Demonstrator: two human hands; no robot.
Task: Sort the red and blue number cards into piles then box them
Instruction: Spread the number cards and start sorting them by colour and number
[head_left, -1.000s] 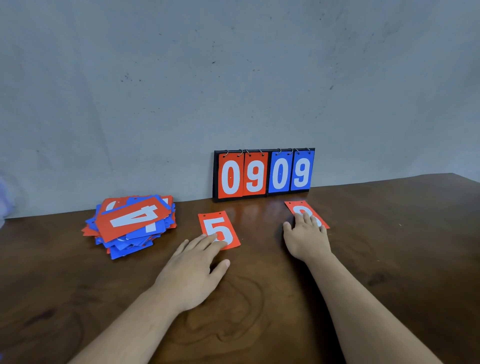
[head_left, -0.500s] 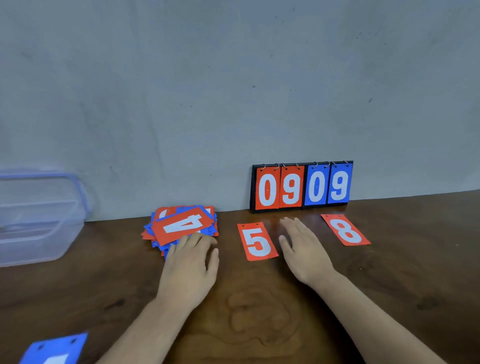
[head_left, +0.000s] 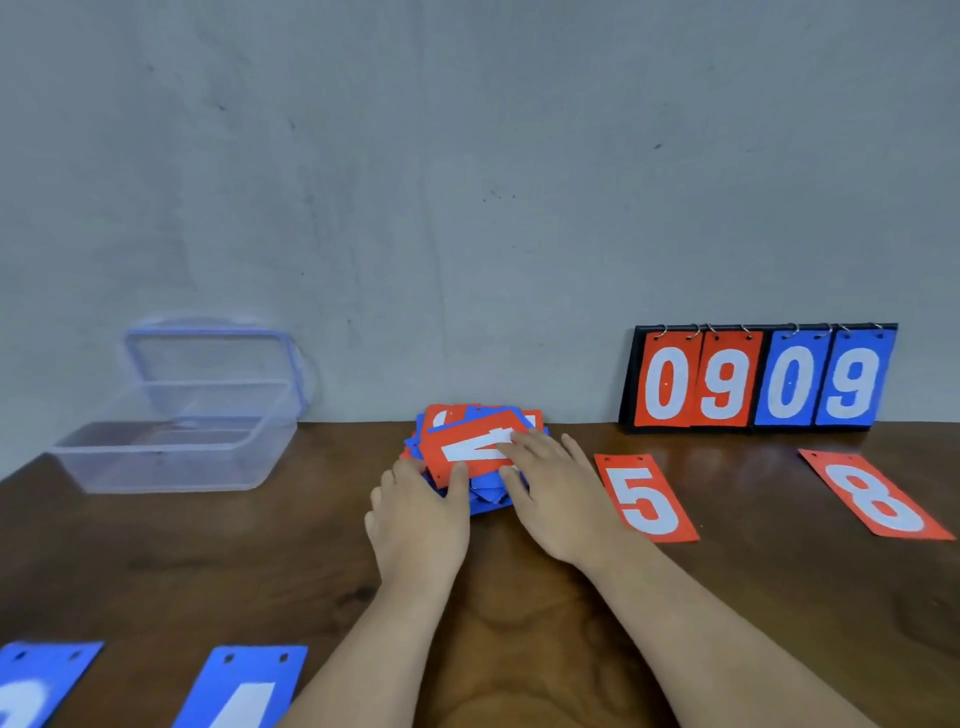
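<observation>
Head view: both hands are on the mixed pile of red and blue number cards, which lies on the table close to the wall. The left hand sits at the pile's near left corner. Its thumb lies on the near edge of the top red card, and its fingers bend down at the pile's left side with the tips hidden, so it cannot be told whether it grips the cards or only rests there. The right hand lies flat and relaxed on the pile's right part. Its straight fingers are spread over the right end of the top red card, its thumb touches the blue cards below, and it grasps nothing.

Just to the right of the right hand, a red 5 card lies face up on the table, apart from the pile. A red 8 card lies well beyond it, farther right. Behind these two cards, a flip scoreboard reading 0909 stands against the wall.

Well to the left of the left hand stands a clear plastic box, with its lid leaning upright behind it. Nearer than both hands, to the left of the left forearm, two blue cards lie at the bottom edge of the picture, cut off by it.
</observation>
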